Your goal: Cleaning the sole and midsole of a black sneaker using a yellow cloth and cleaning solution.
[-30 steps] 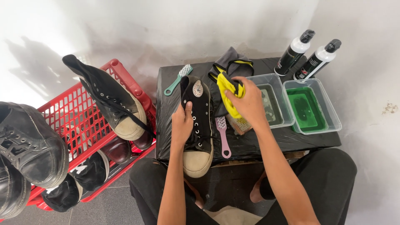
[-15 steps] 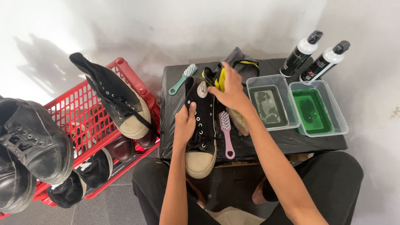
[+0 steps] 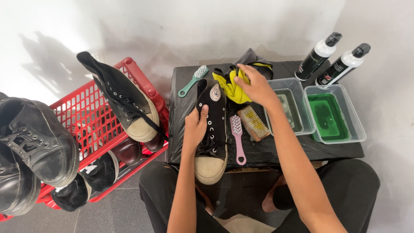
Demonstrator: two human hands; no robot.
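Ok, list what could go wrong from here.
1. The right hand on the yellow cloth has its forearm right beside the clear tub of murky liquid; a nudge could slop it onto the black table.
2. The black high-top sneaker, steadied by the left hand, has its toe past the table edge and may tip off.

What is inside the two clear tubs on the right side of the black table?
The nearer clear tub holds dark, murky liquid; the right forearm covers its near left corner. The far tub holds bright green liquid. Nothing solid is visible in either.
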